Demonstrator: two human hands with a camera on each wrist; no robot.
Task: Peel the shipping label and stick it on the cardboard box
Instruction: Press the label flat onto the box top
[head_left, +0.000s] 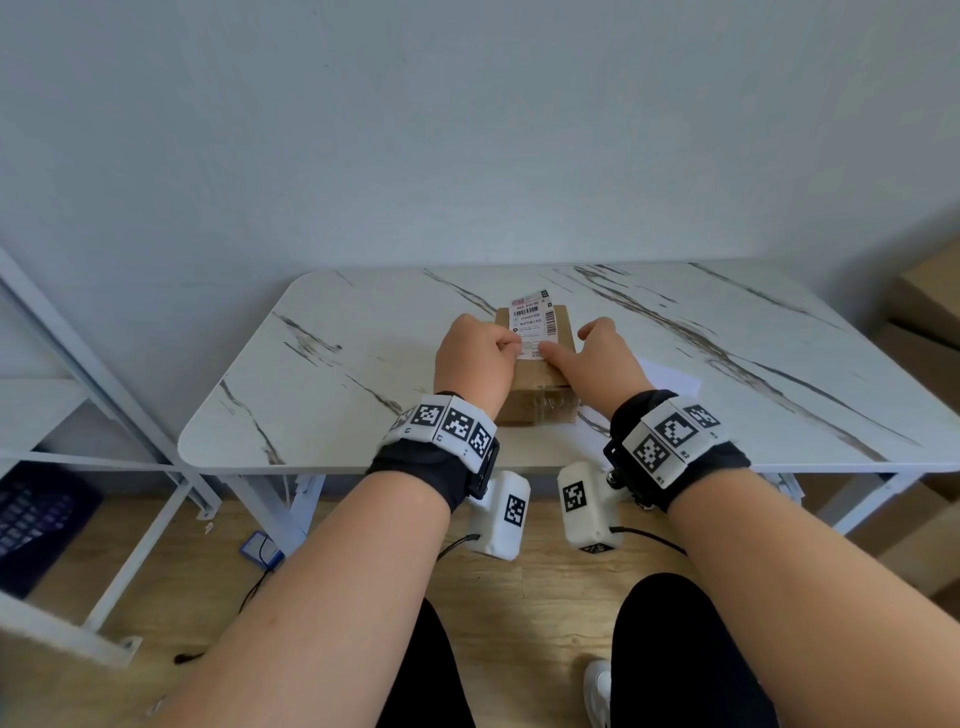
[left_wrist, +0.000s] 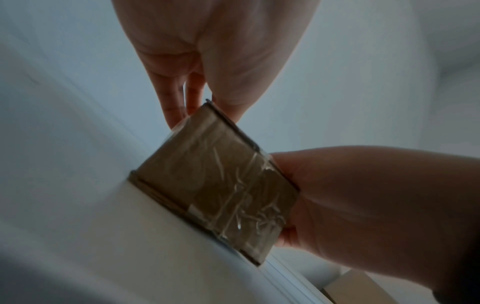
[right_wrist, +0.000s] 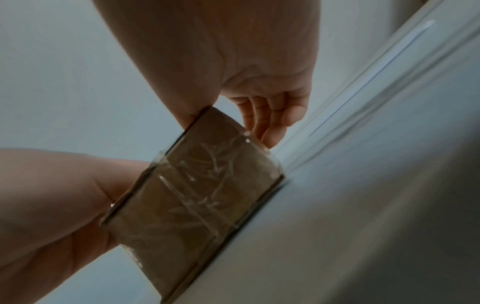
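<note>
A small brown cardboard box, taped on its near side, sits in the middle of the marble-patterned table. The white shipping label lies along the box top, its far end reaching past the box's far edge. My left hand has curled fingers and pinches the label's left edge. My right hand presses its thumb on the label's near part, with relaxed fingers hanging beside the box's right side. The wrist views show the box from its taped side, between the left hand and the right hand.
A white sheet of paper lies on the table just right of the box. A white shelf frame stands to the left, with a dark crate under it. Cardboard boxes are stacked at the right.
</note>
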